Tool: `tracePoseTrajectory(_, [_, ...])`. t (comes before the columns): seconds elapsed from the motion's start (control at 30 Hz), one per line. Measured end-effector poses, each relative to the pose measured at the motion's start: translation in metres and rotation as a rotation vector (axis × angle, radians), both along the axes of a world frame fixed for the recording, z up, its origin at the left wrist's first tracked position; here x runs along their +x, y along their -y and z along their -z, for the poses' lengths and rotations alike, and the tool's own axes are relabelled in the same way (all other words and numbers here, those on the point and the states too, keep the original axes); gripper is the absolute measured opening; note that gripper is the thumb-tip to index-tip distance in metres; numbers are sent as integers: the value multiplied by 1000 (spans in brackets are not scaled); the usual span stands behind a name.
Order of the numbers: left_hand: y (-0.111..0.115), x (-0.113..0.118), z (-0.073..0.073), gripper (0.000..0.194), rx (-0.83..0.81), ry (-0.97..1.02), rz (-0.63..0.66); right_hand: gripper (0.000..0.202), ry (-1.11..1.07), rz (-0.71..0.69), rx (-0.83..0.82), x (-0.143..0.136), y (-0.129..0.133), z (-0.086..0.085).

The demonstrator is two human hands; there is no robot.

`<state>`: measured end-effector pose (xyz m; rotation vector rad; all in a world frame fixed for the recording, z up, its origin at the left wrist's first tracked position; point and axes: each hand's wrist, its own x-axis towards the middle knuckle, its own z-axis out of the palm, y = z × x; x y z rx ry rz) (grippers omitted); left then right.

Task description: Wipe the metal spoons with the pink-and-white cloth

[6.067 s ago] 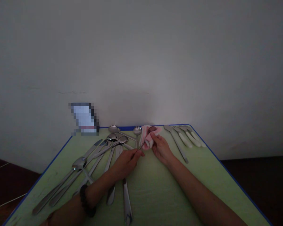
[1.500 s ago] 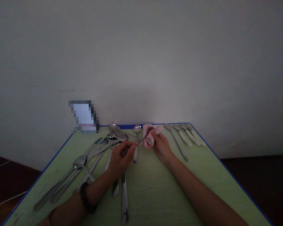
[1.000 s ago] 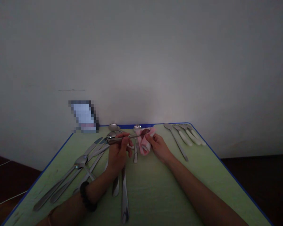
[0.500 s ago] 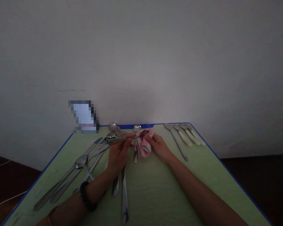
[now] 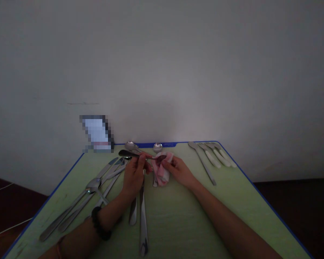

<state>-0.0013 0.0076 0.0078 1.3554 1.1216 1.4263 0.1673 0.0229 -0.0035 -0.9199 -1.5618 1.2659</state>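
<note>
My left hand (image 5: 135, 172) is closed on a metal spoon (image 5: 128, 153), its handle end sticking out to the left and its bowl pointing right. The bowl lies against a pink and white cloth (image 5: 162, 176). Pinched around that cloth and the spoon's bowl is my right hand (image 5: 178, 171), with the thumb on top. Behind the cloth, another spoon (image 5: 158, 146) lies on the table, its middle covered. Below my left hand, two metal handles (image 5: 143, 230) point toward me, their far ends hidden.
Several spoons and knives (image 5: 93, 185) lie crossed on the left of the green table (image 5: 183, 223). At the back right are a flat-bladed metal utensil (image 5: 202, 163) and several white-handled forks (image 5: 213, 160). A blurred upright device (image 5: 97, 133) stands back left by the wall (image 5: 162, 72).
The spoon's handle end has swung up and to the left in my left hand. The cloth and my right hand have shifted slightly down and to the left.
</note>
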Motion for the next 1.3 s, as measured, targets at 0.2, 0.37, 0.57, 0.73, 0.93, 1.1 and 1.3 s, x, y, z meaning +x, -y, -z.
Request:
tracePoseTrajectory(0.2, [1,1,0,36,-26,-44,-1,27,33,37,9,0,1,0])
tracePoseTrajectory(0.37, [1,1,0,41,-56,-41,39,27,30,48,4,0,1,-2])
tracePoseTrajectory(0.57, [1,1,1,43,-72,-40,46,28,44,60,32,1,0,0])
tracePoseTrajectory(0.73, [0,1,2,45,-84,-26,63,30,57,62,49,1,0,1])
tracePoseTrajectory(0.93, [1,1,-1,45,-89,-42,58,29,54,62,34,0,0,1])
tracePoseTrajectory(1.1, [1,1,-3,45,-108,-59,31,29,63,50,40,1,0,1])
tracePoseTrajectory(1.3, [-1,1,-2,42,-144,20,43,28,90,57,30,-1,2,-2])
